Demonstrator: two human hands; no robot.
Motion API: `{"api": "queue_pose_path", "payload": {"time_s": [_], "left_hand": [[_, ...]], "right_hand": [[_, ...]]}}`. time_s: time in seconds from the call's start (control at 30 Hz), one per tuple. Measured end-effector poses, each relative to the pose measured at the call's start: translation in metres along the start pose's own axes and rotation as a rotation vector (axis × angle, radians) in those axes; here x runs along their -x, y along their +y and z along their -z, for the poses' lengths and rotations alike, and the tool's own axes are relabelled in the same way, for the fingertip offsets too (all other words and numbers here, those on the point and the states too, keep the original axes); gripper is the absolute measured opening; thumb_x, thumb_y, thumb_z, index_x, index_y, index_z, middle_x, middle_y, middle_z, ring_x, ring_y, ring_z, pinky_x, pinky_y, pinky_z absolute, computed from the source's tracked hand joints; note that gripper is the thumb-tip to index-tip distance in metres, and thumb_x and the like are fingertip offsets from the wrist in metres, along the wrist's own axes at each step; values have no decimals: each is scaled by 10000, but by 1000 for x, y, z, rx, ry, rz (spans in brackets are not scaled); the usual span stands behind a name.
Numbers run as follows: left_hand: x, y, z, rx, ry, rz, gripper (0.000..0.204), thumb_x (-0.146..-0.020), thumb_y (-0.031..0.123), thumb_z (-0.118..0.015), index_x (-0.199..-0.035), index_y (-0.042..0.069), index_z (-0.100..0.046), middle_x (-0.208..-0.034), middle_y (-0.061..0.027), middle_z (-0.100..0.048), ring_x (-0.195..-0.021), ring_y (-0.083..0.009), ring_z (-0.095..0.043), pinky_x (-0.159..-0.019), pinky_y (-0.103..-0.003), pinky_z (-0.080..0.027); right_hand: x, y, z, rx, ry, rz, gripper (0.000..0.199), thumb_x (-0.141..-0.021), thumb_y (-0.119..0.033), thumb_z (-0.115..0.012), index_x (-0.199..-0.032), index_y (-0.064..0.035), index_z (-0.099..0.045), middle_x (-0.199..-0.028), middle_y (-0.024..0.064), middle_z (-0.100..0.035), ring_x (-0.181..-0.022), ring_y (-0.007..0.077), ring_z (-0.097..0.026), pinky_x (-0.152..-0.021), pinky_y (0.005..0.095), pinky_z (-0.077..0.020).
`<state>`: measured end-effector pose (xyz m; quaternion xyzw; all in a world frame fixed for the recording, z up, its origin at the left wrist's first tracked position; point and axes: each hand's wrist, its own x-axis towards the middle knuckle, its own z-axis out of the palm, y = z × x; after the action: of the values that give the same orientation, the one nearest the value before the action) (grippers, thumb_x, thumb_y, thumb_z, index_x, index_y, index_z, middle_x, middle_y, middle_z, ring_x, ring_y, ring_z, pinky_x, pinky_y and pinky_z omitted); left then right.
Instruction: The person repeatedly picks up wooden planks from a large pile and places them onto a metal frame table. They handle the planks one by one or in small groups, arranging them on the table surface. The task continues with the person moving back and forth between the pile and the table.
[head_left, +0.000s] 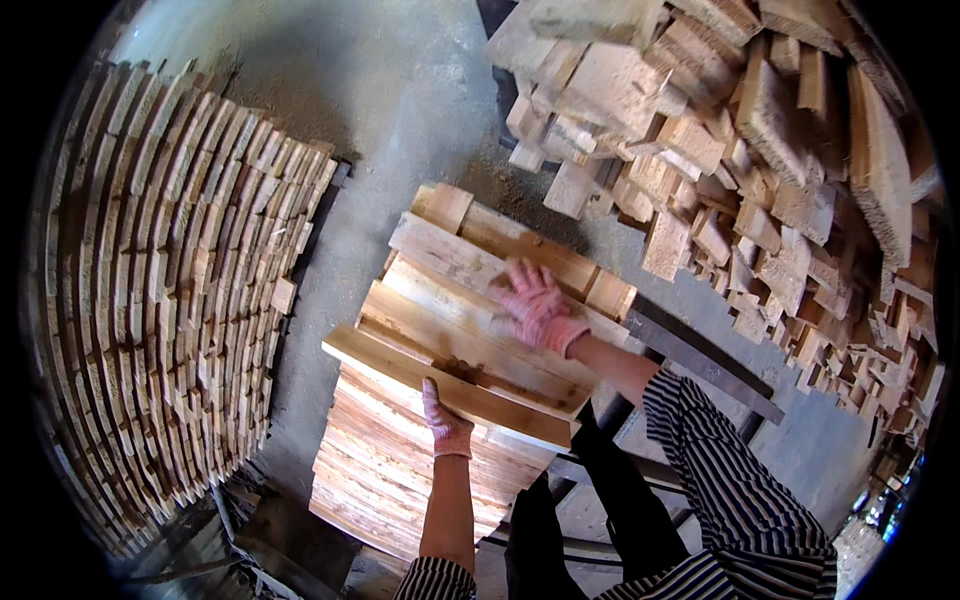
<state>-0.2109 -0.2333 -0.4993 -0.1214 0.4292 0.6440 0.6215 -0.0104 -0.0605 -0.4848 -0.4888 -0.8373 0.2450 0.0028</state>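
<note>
Head view: The left hand [449,432], in a pink glove, is at the near side of a stack of boards [410,470]. Its thumb lies against a long narrow board [370,362] that crosses the stack from left to right; the other fingers are hidden, so whether they close around this board cannot be told. The right hand [545,312], also gloved and slightly blurred, is above the wide boards [440,300] on the far part of the stack, fingers spread and holding nothing; contact with the wood cannot be confirmed. A short block [447,207] lies at the far left end of the stack. Dark metal bars [705,358] extend at its right. A tall lumber stack [180,290] stands at left; a loose pile of wood pieces [770,190] occupies the far right.
</note>
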Motion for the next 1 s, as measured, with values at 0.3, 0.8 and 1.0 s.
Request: {"api": "queue_pose_path", "payload": {"time_s": [0.3,0.8,1.0], "left_hand": [[2,-22,-74,-774,-191,13,1055,-832,665,-687,-1558,72,-204,-1558,-165,-323,-1428,-344,-344,-1179,-464,-324],[-27,-11,2,-2329,-132,332,1588,-574,630,-885,-1549,-1,197,-1614,-309,153,-1476,-548,164,-1140,-722,-18],[-18,63,-62,-1878,-228,72,1021,-759,568,-810,-1497,-8,-403,-1350,-244,-592,-1281,-360,-552,-1053,-405,-444]], "right_hand": [[33,4,29,-430,103,286,781,-809,-629,-703,-1468,-259,-503,-1241,181,-593,-1179,388,-565,-1007,449,-466],[-20,74,32,73,-114,40,551,-920,-244,-538,-1460,-349,-496,-1561,179,-372,-1295,375,-497,-1059,509,-404],[60,7,64,-45,-107,-88,603,-986,-426,-488,-1549,-271,-340,-1619,186,-259,-1405,381,-355,-1138,533,-317]]}}
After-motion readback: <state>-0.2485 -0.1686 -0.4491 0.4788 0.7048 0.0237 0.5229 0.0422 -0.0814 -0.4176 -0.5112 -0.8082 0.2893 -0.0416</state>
